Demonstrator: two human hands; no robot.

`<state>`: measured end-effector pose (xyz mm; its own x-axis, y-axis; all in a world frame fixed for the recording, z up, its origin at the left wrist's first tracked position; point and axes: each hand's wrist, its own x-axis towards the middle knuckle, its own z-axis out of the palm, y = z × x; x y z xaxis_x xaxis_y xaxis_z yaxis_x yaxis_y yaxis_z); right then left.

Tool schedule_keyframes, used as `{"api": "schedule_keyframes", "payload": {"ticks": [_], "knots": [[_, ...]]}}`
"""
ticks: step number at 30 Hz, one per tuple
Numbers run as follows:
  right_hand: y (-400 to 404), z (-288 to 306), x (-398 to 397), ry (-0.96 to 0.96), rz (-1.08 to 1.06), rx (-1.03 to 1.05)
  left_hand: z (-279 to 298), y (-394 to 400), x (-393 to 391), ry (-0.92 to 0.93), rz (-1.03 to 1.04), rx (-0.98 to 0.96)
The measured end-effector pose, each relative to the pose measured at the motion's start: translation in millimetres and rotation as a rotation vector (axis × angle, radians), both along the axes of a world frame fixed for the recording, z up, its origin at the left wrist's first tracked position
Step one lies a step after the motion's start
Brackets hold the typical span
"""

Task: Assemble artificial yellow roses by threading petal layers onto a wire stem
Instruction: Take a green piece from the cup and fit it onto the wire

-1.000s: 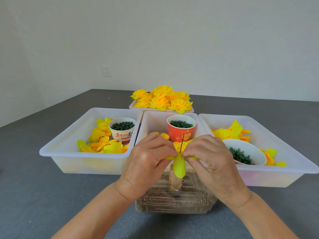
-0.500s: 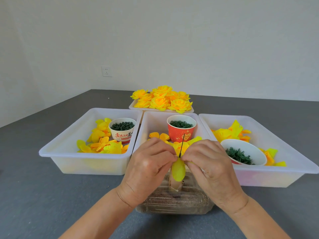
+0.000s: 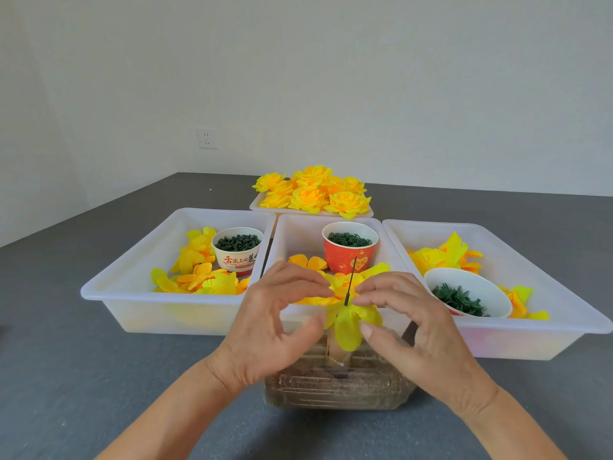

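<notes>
Petals [image 3: 345, 323] (thin, floppy) could tear or slide askew on the wire stem [image 3: 350, 283] if the left hand [image 3: 275, 323] and right hand [image 3: 414, 327], both pinching them, press unevenly.

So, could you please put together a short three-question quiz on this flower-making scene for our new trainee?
1. True or false: a petal layer is already threaded on the wire stem.
2. Which container stands directly behind the wire? A) the red cup B) the white cup C) the white bowl
3. Fill in: the finished roses lie on a tray at the ____ of the table.

Key: 1 true; 2 A; 3 back.
</notes>
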<state>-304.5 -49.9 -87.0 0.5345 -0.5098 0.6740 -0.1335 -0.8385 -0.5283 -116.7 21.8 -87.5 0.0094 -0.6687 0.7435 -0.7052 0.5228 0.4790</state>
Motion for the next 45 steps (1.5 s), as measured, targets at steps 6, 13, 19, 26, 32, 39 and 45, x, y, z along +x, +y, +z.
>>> {"api": "schedule_keyframes", "payload": {"ticks": [6, 13, 19, 26, 32, 39, 45], "knots": [[-0.7, 4.4, 9.7, -0.078, -0.081, 0.227, 12.6, -9.1, -13.1, 0.192, 0.020, 0.104], [-1.3, -3.4, 11.0, -0.036, -0.109, 0.277, 8.5, -15.6, -16.3, 0.191, 0.018, 0.240], [-5.4, -4.5, 11.2, -0.032, -0.081, 0.288, 12.9, -17.5, -11.6, 0.197, -0.050, 0.352], [-21.2, 1.6, -0.9, -0.036, 0.033, 0.472, 16.9, -17.9, -7.9, 0.264, -0.144, 0.456], [-47.3, -0.5, -2.5, -0.161, -0.088, 0.524, 18.1, -16.8, -6.4, 0.278, -0.180, 0.506], [-73.2, 10.3, 8.4, -0.114, -0.134, 0.529, 16.7, -23.1, -6.2, 0.311, -0.222, 0.511], [-136.1, 26.8, 51.1, 0.277, -0.347, 0.331, 17.9, -27.5, -4.4, 0.330, -0.242, 0.515]]}}
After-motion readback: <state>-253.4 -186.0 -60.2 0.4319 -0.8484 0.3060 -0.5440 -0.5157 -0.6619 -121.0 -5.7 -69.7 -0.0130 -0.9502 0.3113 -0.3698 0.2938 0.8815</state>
